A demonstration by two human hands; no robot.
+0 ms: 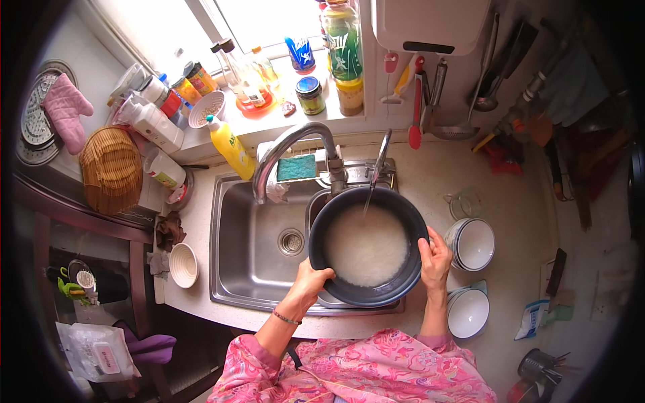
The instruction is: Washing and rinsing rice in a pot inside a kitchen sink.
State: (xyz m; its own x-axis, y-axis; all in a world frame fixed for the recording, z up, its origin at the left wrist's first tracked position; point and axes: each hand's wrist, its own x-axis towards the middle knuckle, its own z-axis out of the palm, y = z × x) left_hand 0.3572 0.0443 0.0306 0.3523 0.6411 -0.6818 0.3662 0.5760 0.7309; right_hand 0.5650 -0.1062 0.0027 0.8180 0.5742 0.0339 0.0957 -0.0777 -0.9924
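Between my two hands is a dark round pot (419, 221), held over the right-hand part of the sink. Cloudy water and white grains that look like rice (368, 249) fill its bottom. My left hand (308, 279) grips the near left rim, thumb over the edge. On the right side, my right hand (436, 259) clasps the rim with its thumb on top. A thin stream of water runs into the pot from a slim metal tap (381, 156). The pot hides most of the smaller basin beneath it.
Left of the pot lies the larger steel basin (257, 237), with a curved faucet (297, 132) above it. A yellow detergent bottle (229, 146) and a green scouring pad (297, 167) stand behind. Stacked white bowls (476, 244) are close to my right hand; a cream bowl (184, 265) sits left.
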